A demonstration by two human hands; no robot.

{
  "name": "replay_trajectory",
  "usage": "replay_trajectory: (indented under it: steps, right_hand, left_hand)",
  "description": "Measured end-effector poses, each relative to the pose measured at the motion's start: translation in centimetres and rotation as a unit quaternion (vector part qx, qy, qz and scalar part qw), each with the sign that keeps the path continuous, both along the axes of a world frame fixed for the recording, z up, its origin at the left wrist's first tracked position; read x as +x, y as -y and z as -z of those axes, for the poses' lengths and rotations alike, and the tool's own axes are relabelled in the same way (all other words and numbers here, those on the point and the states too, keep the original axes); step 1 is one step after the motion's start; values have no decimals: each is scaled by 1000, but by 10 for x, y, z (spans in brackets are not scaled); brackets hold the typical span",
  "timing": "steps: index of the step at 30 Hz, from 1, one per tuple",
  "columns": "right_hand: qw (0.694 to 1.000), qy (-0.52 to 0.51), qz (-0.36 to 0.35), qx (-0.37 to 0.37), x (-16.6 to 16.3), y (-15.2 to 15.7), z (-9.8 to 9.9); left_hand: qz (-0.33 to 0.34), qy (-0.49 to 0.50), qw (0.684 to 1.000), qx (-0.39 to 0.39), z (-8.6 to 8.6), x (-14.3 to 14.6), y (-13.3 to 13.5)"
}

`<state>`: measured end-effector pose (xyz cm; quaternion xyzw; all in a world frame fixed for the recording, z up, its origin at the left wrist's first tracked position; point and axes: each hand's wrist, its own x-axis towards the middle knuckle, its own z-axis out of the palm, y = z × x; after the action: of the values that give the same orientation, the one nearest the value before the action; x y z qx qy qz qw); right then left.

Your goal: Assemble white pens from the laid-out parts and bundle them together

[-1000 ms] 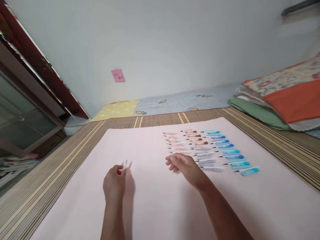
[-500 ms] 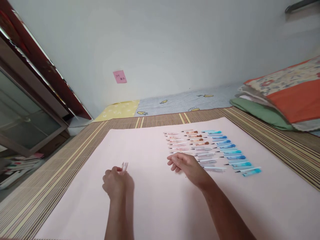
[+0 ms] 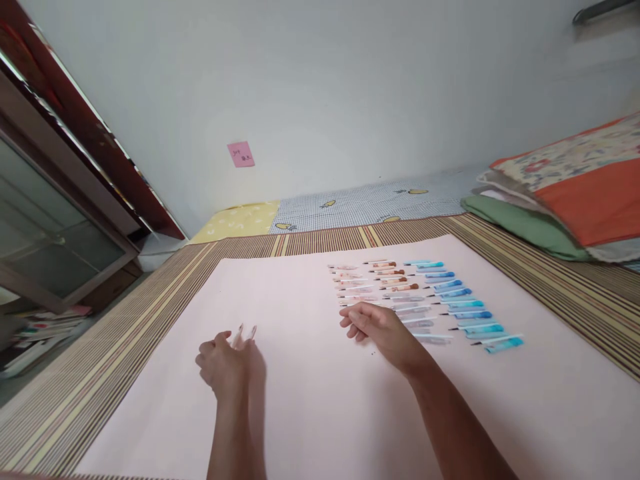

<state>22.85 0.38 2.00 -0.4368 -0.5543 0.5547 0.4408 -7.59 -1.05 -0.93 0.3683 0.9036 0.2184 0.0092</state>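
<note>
My left hand [image 3: 223, 363] is over the left part of a large pale pink sheet [image 3: 295, 400], its fingers curled. Two pale, slim pens with brownish tips jut out past its thumb side, fanned apart: a left pen [image 3: 237, 335] and a right pen [image 3: 251, 333]. Their lower ends are hidden by the hand. My right hand [image 3: 377, 330] hovers at the near left end of the laid-out rows, fingers loosely bent and apart, with nothing visible in them. It covers part of the grey pens [image 3: 433, 340]. Tiny dark specks show below it.
Blue pens [image 3: 477, 315], brown pens [image 3: 403, 287] and pale pink pens [image 3: 355, 289] lie in columns, with thin dark-tipped sticks between them. A striped mat [image 3: 320, 241] surrounds the sheet. Folded bedding [image 3: 590, 200] is piled at right; a pink note [image 3: 241, 154] is on the wall.
My left hand has shifted slightly left, and the two pens at it have spread apart, the left one moving left. My right hand has drifted slightly right.
</note>
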Motion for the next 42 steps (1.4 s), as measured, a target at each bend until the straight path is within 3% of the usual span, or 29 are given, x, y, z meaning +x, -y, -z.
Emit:
replay_trajectory:
  steps: [14,16,20,22,24,27,30,33,36,42]
  right_hand:
    - [1000,-5,17,6,8,-3,1]
    - [998,-17,62,16,20,-6,1]
    - [971,-10,236,43,55,-14,2]
    - [951,44,298,67,67,-17,6]
    - [938,126,304,110,72,-20,14]
    - [909,282,244,186,64,-27,32]
    - [855,448,166,201,48,-32,51]
    - [818,541,104,164,36,-35,65]
    - [807,565,79,152,33,-35,67]
    - [804,551,101,199,32,-35,53]
  left_hand:
    - [13,46,997,-58,-7,1,2]
    - [14,49,997,-62,-8,2,3]
    - [8,40,999,-35,-9,3,3]
    - [25,35,999,6,-9,3,2]
    - [58,52,995,68,-9,6,0]
    - [119,189,960,171,-5,16,-3]
    - [169,396,872,230,0,33,-6]
    - [200,517,802,224,3,50,-8]
    - [220,549,779,208,2,65,-7]
    - [226,558,768,219,1,77,-7]
